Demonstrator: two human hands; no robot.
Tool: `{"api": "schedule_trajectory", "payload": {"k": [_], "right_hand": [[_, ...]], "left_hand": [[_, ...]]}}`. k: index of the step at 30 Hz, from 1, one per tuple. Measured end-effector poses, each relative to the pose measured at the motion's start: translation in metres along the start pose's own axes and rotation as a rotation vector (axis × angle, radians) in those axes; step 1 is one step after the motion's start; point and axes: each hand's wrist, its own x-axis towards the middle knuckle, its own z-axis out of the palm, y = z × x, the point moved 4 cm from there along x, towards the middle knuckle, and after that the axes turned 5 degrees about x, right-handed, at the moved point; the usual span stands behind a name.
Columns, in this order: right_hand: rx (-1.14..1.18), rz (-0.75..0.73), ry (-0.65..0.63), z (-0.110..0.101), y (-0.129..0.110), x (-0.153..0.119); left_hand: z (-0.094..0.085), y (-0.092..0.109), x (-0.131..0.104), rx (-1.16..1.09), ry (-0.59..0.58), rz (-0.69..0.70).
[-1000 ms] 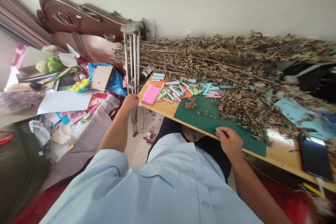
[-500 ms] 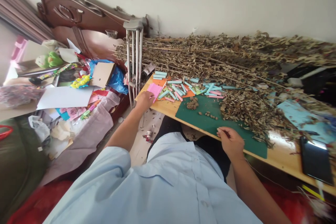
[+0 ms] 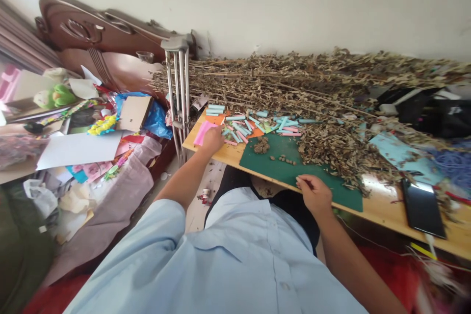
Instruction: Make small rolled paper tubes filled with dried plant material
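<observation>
Along the table's (image 3: pixel 228 154) edge, our left hand (image 3: pixel 213 140) was by the pink paper (image 3: pixel 202 133) and rolls (image 3: pixel 235 118), our right hand (image 3: pixel 315 193) by the mat (image 3: pixel 281 146). We couldn't tell if either gripped anything.

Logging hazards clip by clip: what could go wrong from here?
The left hand is close to the loose coloured rolls, so a sideways brush might scatter them. The small brown lumps lie loose on the green mat near the right hand; a bump could send them rolling. The phone lies near the table's front edge and might get knocked off.
</observation>
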Motion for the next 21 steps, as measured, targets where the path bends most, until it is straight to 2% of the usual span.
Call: {"api": "schedule_trajectory", "payload": {"k": [3,7,15,21], "right_hand": [[-0.002,-0.002,-0.008,0.000,0.000,0.001],[-0.001,0.004,-0.017,0.000,0.001,0.001],[0.002,0.015,-0.027,0.000,-0.001,0.001],[0.001,0.013,-0.019,-0.001,-0.001,0.000]], "left_hand": [[-0.005,0.004,-0.007,-0.303,0.086,0.010],[-0.012,0.019,-0.022,-0.485,0.146,0.065],[-0.014,0.032,-0.031,-0.571,0.102,0.031],[-0.024,0.042,-0.035,-0.567,0.109,0.028]]}}
